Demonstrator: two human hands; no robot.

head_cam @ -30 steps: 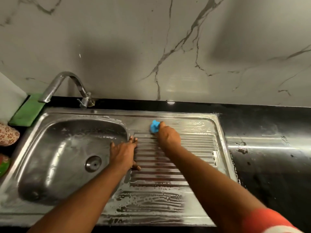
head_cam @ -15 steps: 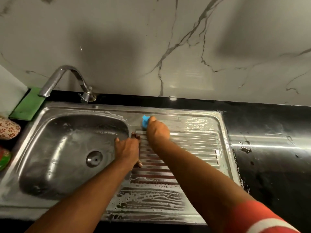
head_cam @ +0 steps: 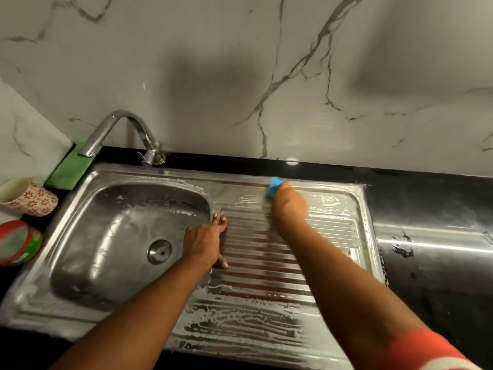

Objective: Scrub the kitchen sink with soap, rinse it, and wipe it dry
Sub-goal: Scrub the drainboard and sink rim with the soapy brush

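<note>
The right hand curls its fingers round a blue scrub pad at twelve o'clock on the drainboard; the left hand, fingers flat, likely braces the reach.

Sink shiny steel, soapy ribbed drainboard; wall glossy marble; counter polished black stone.
</note>
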